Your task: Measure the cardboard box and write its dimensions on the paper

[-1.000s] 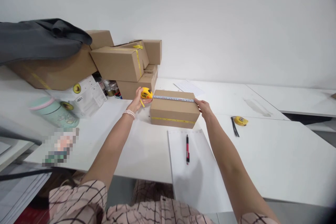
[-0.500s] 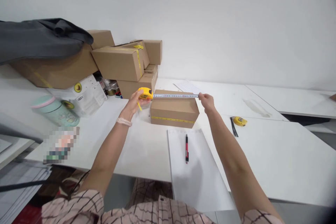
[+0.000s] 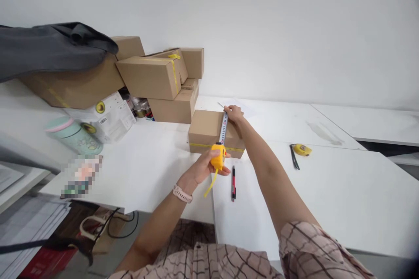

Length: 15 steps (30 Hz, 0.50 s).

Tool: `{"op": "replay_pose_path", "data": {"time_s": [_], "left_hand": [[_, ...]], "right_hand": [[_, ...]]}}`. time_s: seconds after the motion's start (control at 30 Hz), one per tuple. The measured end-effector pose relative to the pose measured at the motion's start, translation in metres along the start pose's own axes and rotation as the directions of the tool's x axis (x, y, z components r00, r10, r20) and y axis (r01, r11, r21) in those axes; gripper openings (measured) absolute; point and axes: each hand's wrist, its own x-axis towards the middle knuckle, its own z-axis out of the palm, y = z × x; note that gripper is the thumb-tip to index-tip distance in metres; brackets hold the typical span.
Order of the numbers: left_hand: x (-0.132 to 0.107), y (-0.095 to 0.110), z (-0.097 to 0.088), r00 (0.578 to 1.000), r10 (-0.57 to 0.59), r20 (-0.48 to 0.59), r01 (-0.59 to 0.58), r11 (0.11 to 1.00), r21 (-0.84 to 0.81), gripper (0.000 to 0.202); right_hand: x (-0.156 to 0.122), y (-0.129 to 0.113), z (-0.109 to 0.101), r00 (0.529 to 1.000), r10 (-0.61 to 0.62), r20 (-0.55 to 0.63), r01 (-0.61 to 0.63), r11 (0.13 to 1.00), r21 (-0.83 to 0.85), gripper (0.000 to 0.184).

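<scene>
A brown cardboard box (image 3: pixel 204 124) with a yellow strip along its front side lies on the white table (image 3: pixel 157 170). My left hand (image 3: pixel 204 168), with a pale band on the wrist, is closed around a yellow tape measure (image 3: pixel 216 157) in front of the box. Its yellow strap hangs down. The metal blade (image 3: pixel 223 128) runs out across the box top from front to back. At the far edge of the box, my right hand (image 3: pixel 234 113) pinches the blade's end.
A red and black pen (image 3: pixel 233 183) lies on white paper (image 3: pixel 248 222) before the box. To the right rests a second yellow tape measure (image 3: pixel 301 150) with a black strap. Stacked cardboard boxes (image 3: pixel 150 76), a mint-green bottle (image 3: pixel 73 136) and a white carton (image 3: pixel 113 117) stand left.
The tape has turned from lying left to right across the box to front to back. My left hand came toward me and right; my right hand moved left to the far edge.
</scene>
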Motion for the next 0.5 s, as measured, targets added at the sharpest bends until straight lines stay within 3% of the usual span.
{"op": "replay_pose_path", "data": {"time_s": [0.17,0.5], "left_hand": [[0.015,0.006,-0.001,0.996,-0.032,-0.080,0.030,0.999,-0.030,0.051],[0.016,-0.008,0.016,0.993,-0.024,-0.119,0.019,0.999,-0.043,0.051]], "right_hand": [[-0.002,-0.003,0.002,0.998,-0.064,-0.027,0.061,0.994,-0.096,0.041],[-0.013,0.007,0.006,0.996,-0.088,-0.005,0.088,0.996,0.015,0.046]]}}
